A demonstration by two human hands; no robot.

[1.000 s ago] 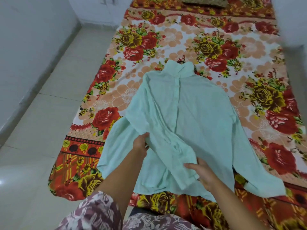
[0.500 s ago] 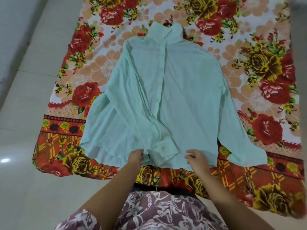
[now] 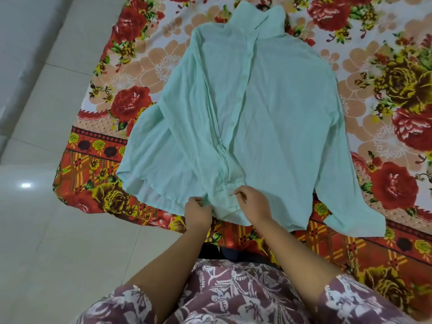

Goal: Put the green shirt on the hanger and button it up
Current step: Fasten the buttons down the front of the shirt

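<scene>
Head view: pale green long-sleeved cotton shirt (image 3: 268, 118) lay flat, front up, on floral red bedsheet (image 3: 397, 94); since a second ago, lifted hem was lowered. Left hand (image 3: 197, 212) and right hand (image 3: 253, 203) pinched hem at placket. Hanger unseen; hanging not begun

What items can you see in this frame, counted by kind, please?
Green shirt: 1
Floral bedsheet: 1
Hands, the left hand and the right hand, both at the shirt's hem: 2
Hangers: 0 in view
Total: 4
</scene>
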